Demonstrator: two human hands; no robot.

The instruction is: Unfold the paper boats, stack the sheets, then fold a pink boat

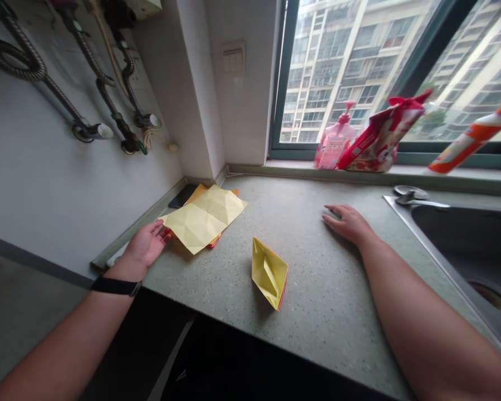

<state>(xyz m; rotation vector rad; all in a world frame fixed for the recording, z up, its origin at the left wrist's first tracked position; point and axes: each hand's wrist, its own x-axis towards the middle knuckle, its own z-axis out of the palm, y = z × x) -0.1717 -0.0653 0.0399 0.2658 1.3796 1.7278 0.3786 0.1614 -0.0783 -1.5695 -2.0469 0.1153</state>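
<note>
My left hand (146, 245), with a dark band at the wrist, pinches the near-left corner of a creased, pale yellow sheet of paper (206, 214). Orange and red sheets (214, 241) peek out from under that sheet. A folded paper boat (269, 274), yellow inside with a reddish outer side, stands on the counter between my hands. My right hand (348, 223) rests on the countertop to the right of the boat, fingers stretched out and holding nothing.
The speckled grey-green countertop (313, 312) ends at a front edge near my body. A metal sink (434, 245) with a faucet lies at right. On the windowsill stand a pink pump bottle (336, 142), a red bag (384, 139) and an orange-white bottle (470, 142). A dark flat object (181, 196) lies behind the papers.
</note>
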